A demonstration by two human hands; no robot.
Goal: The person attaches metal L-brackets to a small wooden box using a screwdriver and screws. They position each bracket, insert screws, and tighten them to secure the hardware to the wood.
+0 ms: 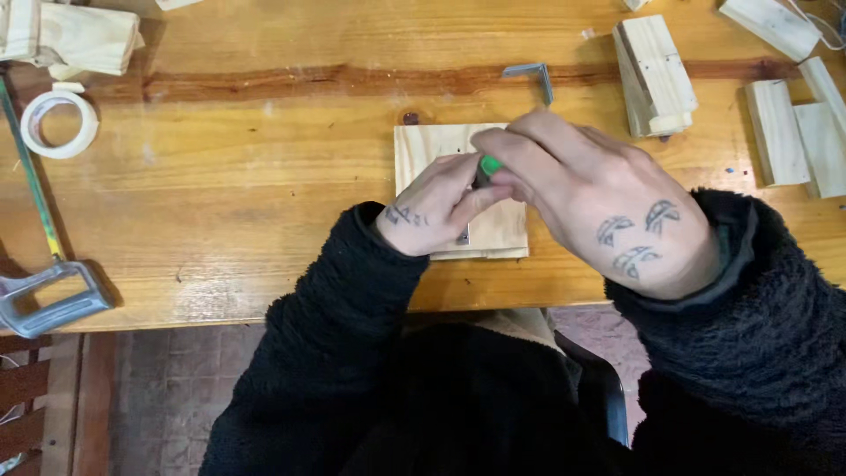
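A square pale wooden board lies flat on the wooden table near its front edge. My left hand rests on the board, fingers curled down against it, with a small metal piece partly showing under the palm. My right hand is closed around a tool with a green end, held upright over the board just above my left fingers. Most of the tool is hidden by my fingers. Both arms wear black fleece sleeves.
A metal corner bracket lies behind the board. Wooden blocks and more offcuts sit at the right. A roll of white tape, a hacksaw and folded cloth lie at the left.
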